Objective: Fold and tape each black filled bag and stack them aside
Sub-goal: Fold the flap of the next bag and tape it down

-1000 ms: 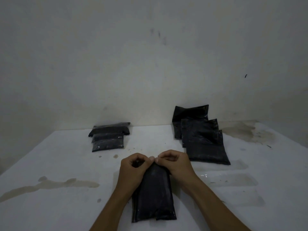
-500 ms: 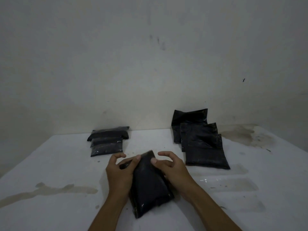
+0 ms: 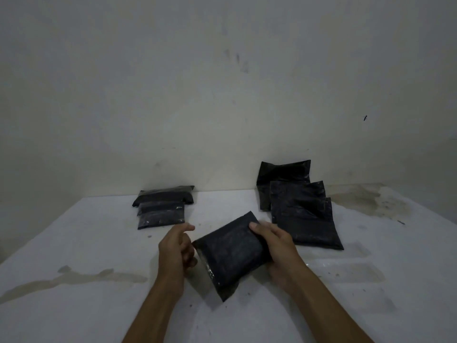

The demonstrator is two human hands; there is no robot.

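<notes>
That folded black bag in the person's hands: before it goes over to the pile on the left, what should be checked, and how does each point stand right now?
1. Hold on the folded bag: the right hand has a grip on its right edge. Ok.
2. Left hand free to help: it sits beside the bag, holding nothing. Ok.
3. Fold shut: the bag looks compact, with no flap loose. Ok.
4. Tape on: no strip can be made out in this dim view. Cannot tell.
5. Landing place: the stack of finished bags lies flat at the far left of the table. Ok.
6. Unfolded bags at far right are out of the path. Ok.
</notes>
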